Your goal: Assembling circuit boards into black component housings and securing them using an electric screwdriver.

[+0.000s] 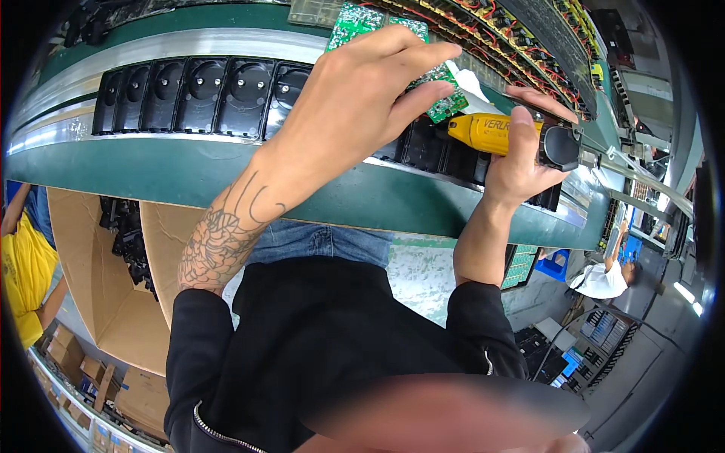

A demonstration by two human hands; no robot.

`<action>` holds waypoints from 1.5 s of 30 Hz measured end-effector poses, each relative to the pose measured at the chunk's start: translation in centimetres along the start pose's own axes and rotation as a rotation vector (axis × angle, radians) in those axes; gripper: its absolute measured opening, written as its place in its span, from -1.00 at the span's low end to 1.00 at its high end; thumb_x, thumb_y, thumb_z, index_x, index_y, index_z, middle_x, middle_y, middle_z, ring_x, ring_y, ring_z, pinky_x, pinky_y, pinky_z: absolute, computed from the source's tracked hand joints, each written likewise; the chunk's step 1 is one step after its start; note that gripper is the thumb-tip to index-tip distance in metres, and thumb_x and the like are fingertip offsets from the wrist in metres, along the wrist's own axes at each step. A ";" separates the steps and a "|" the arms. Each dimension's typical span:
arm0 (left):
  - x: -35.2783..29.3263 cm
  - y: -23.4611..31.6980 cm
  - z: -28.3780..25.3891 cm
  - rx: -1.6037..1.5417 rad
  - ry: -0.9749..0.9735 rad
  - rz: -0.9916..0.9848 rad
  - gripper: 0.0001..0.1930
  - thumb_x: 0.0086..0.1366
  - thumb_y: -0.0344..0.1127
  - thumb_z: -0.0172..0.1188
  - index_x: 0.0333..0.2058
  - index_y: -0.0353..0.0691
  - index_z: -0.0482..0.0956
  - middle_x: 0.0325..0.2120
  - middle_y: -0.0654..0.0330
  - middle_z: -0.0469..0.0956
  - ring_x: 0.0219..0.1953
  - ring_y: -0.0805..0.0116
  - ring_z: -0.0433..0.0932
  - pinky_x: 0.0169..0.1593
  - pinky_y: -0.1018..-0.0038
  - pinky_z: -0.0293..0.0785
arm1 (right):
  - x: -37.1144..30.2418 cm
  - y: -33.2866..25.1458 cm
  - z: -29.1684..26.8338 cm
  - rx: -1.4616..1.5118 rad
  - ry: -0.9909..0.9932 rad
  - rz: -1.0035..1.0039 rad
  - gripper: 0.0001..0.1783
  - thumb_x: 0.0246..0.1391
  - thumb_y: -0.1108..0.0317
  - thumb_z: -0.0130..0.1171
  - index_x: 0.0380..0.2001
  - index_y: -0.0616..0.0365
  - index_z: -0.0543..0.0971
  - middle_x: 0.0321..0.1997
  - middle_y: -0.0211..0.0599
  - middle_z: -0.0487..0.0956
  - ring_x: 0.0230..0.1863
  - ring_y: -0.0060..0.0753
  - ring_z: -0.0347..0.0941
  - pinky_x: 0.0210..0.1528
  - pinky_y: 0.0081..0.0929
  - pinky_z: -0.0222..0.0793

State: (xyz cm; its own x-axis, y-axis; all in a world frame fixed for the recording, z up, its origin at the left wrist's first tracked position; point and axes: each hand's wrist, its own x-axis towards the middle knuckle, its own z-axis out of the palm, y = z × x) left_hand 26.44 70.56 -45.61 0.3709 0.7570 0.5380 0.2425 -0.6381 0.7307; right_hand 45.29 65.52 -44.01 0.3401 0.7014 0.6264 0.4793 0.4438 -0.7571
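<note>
A yellow tool (pixel 489 134) is right of the middle, near the top. The right hand (pixel 521 155) has its fingers wrapped around it and grips it. The tool's front end points left, close to a green circuit board (pixel 447 107); I can't tell if they touch. The left hand (pixel 377 79) is over the board, with its thumb and pointer finger apart. I can't tell if it is holding the board. More green boards (pixel 351 24) peek out above that hand.

A long row of black plastic cases (pixel 189 94) runs under both hands, from the upper left to the right. A green worktop (pixel 143 167) is along the near side of the row. Red wires and yellow parts (pixel 521 57) fill the upper right. At the lower left is a big cardboard box (pixel 74 257) with black parts (pixel 124 240) inside.
</note>
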 end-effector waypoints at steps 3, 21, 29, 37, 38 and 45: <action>-0.1 0.0 -0.1 0.003 -0.006 -0.012 -0.65 0.21 -0.32 0.37 -0.01 -0.12 0.66 -0.29 0.28 0.55 -0.48 0.47 0.38 -0.41 0.57 0.32 | 0.0 0.0 0.1 -0.023 0.029 0.015 -0.73 -0.13 0.57 0.08 -0.26 0.33 0.52 -0.30 0.02 0.62 -0.28 -0.15 0.58 -0.02 -0.32 0.45; -0.3 -0.3 0.1 0.034 0.003 -0.007 -0.68 0.23 -0.29 0.35 -0.02 -0.05 0.67 -0.32 0.33 0.51 -0.52 0.51 0.32 -0.46 0.57 0.24 | -0.3 -0.7 0.2 -0.208 -0.060 0.009 -0.78 -0.12 0.56 0.09 -0.30 0.29 0.52 -0.35 -0.04 0.63 -0.33 -0.20 0.60 -0.06 -0.37 0.47; -0.3 -0.1 0.0 0.062 -0.009 0.004 -0.70 0.26 -0.28 0.33 -0.02 -0.04 0.67 -0.34 0.33 0.50 -0.53 0.50 0.29 -0.47 0.56 0.23 | -0.2 -0.2 0.0 -0.162 0.020 -0.009 -0.80 -0.10 0.55 0.10 -0.31 0.29 0.54 -0.39 -0.06 0.64 -0.37 -0.25 0.60 -0.12 -0.44 0.47; -0.3 -0.3 0.0 0.041 -0.010 0.002 -0.70 0.26 -0.27 0.33 -0.02 -0.05 0.67 -0.32 0.32 0.51 -0.53 0.50 0.30 -0.47 0.56 0.23 | -0.1 0.1 -0.6 -0.138 -0.030 0.010 -0.77 -0.15 0.56 0.20 -0.31 0.27 0.53 -0.35 -0.12 0.62 -0.37 -0.33 0.59 -0.22 -0.51 0.48; -0.3 -0.2 0.0 0.046 -0.010 0.007 -0.70 0.26 -0.27 0.33 -0.02 -0.05 0.67 -0.32 0.32 0.52 -0.53 0.50 0.30 -0.47 0.56 0.23 | 0.0 0.1 -0.7 -0.129 -0.039 0.018 -0.75 -0.16 0.57 0.23 -0.31 0.26 0.53 -0.33 -0.15 0.62 -0.37 -0.35 0.58 -0.24 -0.52 0.48; -0.3 -0.1 0.0 0.050 -0.012 -0.006 -0.69 0.25 -0.27 0.34 -0.01 -0.06 0.68 -0.32 0.30 0.54 -0.53 0.50 0.32 -0.46 0.57 0.24 | 0.1 0.0 -0.9 -0.059 -0.007 -0.008 -0.72 -0.16 0.58 0.20 -0.27 0.28 0.53 -0.31 -0.11 0.61 -0.34 -0.29 0.60 -0.24 -0.51 0.48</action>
State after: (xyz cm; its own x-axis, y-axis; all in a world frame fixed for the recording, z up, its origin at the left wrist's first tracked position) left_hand 26.28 70.44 -45.81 0.3801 0.7592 0.5284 0.2890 -0.6401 0.7118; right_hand 46.05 65.12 -43.80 0.3300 0.7019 0.6312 0.5293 0.4161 -0.7394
